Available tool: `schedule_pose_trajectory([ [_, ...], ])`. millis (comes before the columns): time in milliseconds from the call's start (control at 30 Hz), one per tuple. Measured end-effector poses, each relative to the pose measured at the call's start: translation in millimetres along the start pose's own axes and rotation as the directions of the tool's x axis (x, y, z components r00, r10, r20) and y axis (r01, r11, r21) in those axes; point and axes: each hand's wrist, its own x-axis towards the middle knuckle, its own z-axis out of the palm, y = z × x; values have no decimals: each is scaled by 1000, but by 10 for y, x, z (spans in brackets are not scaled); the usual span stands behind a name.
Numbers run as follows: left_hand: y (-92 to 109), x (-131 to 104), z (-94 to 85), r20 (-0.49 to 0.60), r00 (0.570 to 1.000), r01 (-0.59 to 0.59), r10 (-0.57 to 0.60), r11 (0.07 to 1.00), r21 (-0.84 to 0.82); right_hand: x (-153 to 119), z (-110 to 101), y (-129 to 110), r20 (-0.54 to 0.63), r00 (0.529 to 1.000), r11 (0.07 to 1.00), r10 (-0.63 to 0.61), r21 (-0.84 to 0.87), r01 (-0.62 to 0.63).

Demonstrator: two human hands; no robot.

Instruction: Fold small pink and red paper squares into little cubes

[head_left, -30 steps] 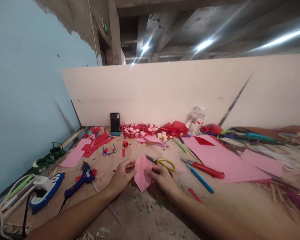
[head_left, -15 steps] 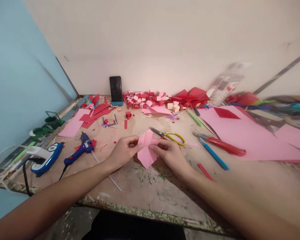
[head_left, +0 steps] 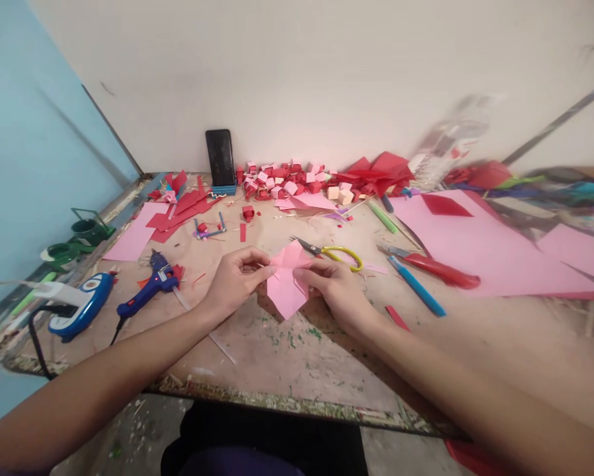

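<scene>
A creased piece of pink paper is held up between both hands, over the middle of the table. My left hand pinches its left edge between thumb and fingers. On the right edge, my right hand grips it with the thumb laid on the near face. The fingertips behind the paper are hidden. Just beyond the paper lie yellow-handled scissors, their blades pointing left and partly covered by the paper's top.
Left are a blue glue gun and a blue power strip. A phone stands at the back beside red and pink paper cubes. Right lie a red box cutter, a blue stick-like tool and pink sheets.
The camera view has shifted, so the table appears slightly higher and to the left. Both hands keep their hold on the pink paper, whose folds look nearly the same.
</scene>
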Motion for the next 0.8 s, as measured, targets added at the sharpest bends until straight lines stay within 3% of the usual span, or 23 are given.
schedule_pose_trajectory([
  [133,52,-13,-6,-8,994,-107,108,988,111,-13,8,-13,-4,999,995,-49,-90,48],
  [367,73,-45,6,64,981,-190,183,974,123,-22,-10,-15,72,985,927,-157,-333,172],
  [633,76,-56,13,68,991,-123,117,989,77,-15,-27,26,147,972,917,-184,-331,224],
  [800,59,-40,-10,69,992,-108,103,991,74,-14,-34,19,107,979,927,-176,-316,201],
])
